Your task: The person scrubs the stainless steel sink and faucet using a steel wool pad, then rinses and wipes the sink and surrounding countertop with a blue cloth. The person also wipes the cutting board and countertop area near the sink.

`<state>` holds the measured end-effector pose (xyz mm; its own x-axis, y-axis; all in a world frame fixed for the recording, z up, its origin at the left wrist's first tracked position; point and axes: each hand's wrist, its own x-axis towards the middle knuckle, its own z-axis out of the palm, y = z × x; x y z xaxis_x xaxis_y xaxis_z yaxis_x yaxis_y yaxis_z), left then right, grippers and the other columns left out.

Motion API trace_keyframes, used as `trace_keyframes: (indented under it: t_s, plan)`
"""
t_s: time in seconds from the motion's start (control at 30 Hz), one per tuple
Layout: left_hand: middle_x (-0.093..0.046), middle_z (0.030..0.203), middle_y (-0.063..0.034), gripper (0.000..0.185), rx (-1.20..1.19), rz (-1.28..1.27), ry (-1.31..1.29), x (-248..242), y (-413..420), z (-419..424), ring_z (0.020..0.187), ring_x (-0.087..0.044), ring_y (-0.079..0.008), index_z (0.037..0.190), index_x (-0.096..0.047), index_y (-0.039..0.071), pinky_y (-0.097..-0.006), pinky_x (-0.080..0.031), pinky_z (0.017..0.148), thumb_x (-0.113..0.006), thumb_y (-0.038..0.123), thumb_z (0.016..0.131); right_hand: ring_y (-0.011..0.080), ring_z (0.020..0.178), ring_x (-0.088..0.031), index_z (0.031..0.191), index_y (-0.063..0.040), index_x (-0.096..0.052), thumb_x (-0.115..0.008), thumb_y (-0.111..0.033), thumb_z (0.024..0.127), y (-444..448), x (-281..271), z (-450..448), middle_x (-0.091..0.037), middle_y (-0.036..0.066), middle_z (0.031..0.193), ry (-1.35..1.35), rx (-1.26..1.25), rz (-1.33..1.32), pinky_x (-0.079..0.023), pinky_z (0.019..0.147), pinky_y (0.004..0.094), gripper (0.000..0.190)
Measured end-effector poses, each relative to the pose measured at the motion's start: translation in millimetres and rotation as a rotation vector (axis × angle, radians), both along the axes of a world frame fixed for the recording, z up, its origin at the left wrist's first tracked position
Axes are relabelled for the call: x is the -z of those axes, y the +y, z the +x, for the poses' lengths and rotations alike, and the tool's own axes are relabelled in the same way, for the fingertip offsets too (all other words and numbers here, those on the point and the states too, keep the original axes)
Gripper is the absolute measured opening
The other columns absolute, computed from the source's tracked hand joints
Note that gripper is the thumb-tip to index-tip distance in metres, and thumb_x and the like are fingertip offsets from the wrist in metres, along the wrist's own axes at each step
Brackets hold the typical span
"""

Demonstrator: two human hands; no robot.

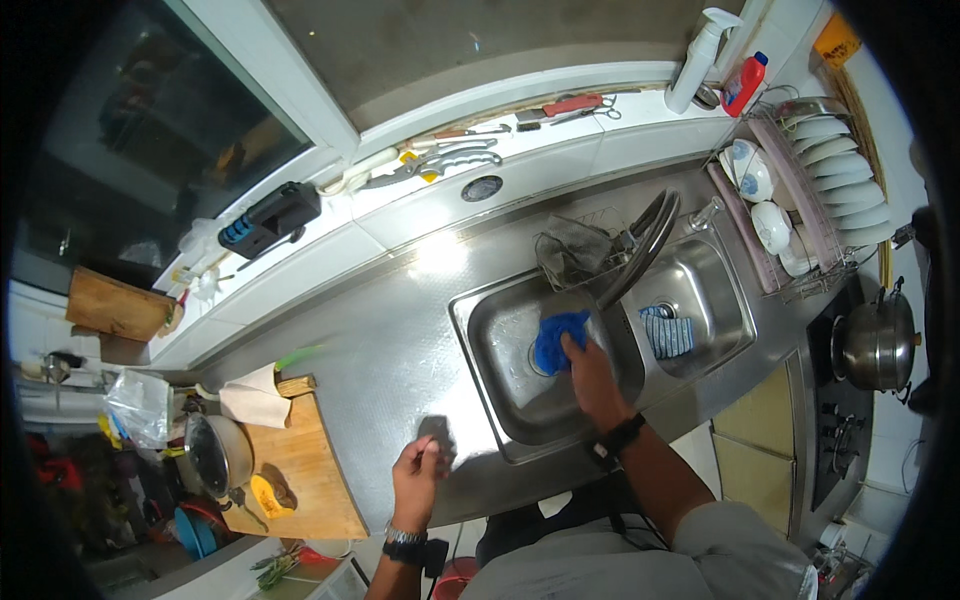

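Note:
My right hand grips a blue cloth, which hangs bunched over the larger stainless steel sink basin and partly covers its drain. To the left, my left hand hovers above the front of the steel counter. Its fingers are curled together, and nothing shows in them. A striped cloth lies in the smaller basin, beside the drain.
Behind the sink sit a wire basket and a curved faucet. A loaded dish rack stands right, near a steel pot. On the left, a wooden cutting board bears a pumpkin piece and a pot.

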<state>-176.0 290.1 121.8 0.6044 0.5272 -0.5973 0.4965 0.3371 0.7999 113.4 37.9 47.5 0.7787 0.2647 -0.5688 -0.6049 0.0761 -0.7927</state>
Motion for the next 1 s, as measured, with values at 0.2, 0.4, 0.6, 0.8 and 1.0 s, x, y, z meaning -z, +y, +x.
trace_keyframes:
  t_s: [0.2, 0.4, 0.6, 0.8, 1.0]
  plan:
    - [-0.082, 0.117, -0.0062, 0.031, -0.076, -0.017, 0.125, 19.7, -13.2, -66.2, 0.101, -0.079, -0.0171, 0.138, -0.077, 0.003, -0.0351, -0.067, 0.082, -0.073, 0.030, 0.123, 0.0275, 0.128, -0.076, 0.150, -0.006, -0.072, -0.080, -0.031, 0.117, 22.4, 31.1, 65.2, -0.078, 0.007, 0.141, -0.023, 0.248, 0.368, -0.064, 0.105, 0.0431, 0.042]
    - [-0.083, 0.116, -0.0083, 0.028, -0.071, -0.094, 0.170, 23.5, -40.1, -66.9, 0.102, -0.080, -0.0187, 0.138, -0.077, 0.000, -0.0361, -0.068, 0.082, -0.070, 0.022, 0.123, 0.0332, 0.134, -0.075, 0.152, -0.001, -0.070, -0.085, -0.018, 0.111, 49.9, 73.0, 103.8, -0.078, 0.012, 0.145, -0.731, 0.197, -0.317, -0.061, 0.114, 0.0453, 0.046]
    - [-0.083, 0.115, -0.0065, 0.026, -0.059, -0.097, 0.173, 22.2, -48.9, -55.0, 0.102, -0.078, -0.0157, 0.138, -0.079, 0.000, -0.0340, -0.067, 0.084, -0.069, 0.019, 0.124, 0.0323, 0.139, -0.073, 0.157, 0.000, -0.068, -0.083, -0.019, 0.112, 62.0, 111.0, 147.9, -0.076, 0.017, 0.153, -0.936, 0.204, -0.176, -0.057, 0.119, 0.0478, 0.051]
    - [-0.082, 0.115, -0.0082, 0.025, -0.045, -0.053, 0.188, 26.5, -50.7, -62.7, 0.103, -0.080, -0.0188, 0.138, -0.079, 0.000, -0.0363, -0.069, 0.083, -0.067, 0.018, 0.124, 0.0374, 0.146, -0.066, 0.159, -0.004, -0.068, -0.080, -0.023, 0.112, 48.6, 119.7, 192.5, -0.067, 0.022, 0.162, -1.069, 0.031, -0.605, -0.053, 0.123, 0.0539, 0.052]
    - [-0.083, 0.114, -0.0089, 0.027, -0.072, -0.056, 0.151, 28.6, -52.8, -82.3, 0.105, -0.081, -0.0194, 0.140, -0.078, -0.001, -0.0355, -0.069, 0.085, -0.067, 0.018, 0.125, 0.0424, 0.153, -0.060, 0.162, -0.007, -0.068, -0.078, -0.026, 0.113, 86.9, 98.0, 185.7, -0.059, 0.026, 0.170, -1.289, -0.031, -1.177, -0.049, 0.127, 0.0600, 0.054]
